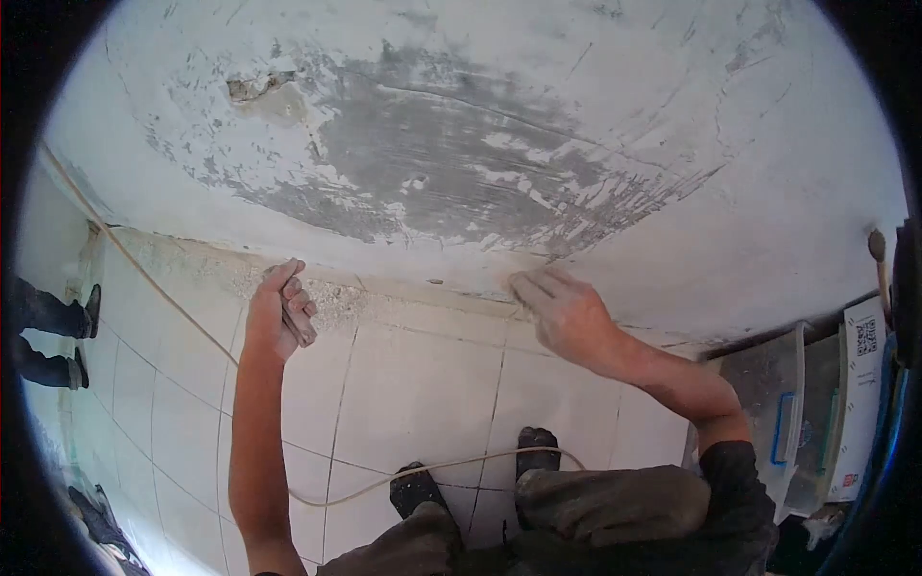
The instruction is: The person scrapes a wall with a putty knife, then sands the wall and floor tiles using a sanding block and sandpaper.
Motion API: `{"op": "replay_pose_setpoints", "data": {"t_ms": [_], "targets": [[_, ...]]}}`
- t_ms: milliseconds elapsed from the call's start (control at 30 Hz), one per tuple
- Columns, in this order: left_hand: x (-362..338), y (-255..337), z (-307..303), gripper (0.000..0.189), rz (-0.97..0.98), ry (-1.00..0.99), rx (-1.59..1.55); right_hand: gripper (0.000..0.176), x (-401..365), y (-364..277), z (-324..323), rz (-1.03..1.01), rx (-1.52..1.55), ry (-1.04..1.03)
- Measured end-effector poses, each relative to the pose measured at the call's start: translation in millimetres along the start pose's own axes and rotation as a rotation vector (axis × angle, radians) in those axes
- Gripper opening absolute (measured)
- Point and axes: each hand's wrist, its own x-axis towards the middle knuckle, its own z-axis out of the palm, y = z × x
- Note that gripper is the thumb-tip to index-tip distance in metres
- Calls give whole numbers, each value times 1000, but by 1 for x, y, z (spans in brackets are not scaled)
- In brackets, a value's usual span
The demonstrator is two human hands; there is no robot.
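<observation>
My left hand (277,312) is raised over the floor in front of the wall, with its fingers curled in and dusty. Whether something lies inside it, I cannot make out. My right hand (567,312) is close to the lower wall, below the scraped area. Its fingers are bent and pressed together, and what they hold, if anything, is hidden. Before me the white wall (653,226) has a large grey patch (423,144) where the surface coat is gone, with scratches around its edge. A small broken hole (257,88) shows at the patch's upper left.
Pale crumbs (336,302) lie along the wall's foot on the tiled floor (403,384). A beige cable (158,278) runs down from the left and past my feet. Clear plastic boxes (768,413) stand at the right. Another person's legs (48,317) are at the left.
</observation>
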Motion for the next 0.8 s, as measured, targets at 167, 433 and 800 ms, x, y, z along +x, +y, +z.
{"op": "replay_pose_setpoints", "data": {"t_ms": [167, 433, 800], "targets": [[-4, 1, -2, 18, 15, -34, 10, 42, -9, -47, -59, -209, 34, 318], [-4, 1, -1, 18, 21, -43, 15, 37, -9, 5, 32, 12, -6, -37], [-3, -1, 4, 17, 6, -7, 25, 46, -22, 4, 6, -134, -187, 154]]}}
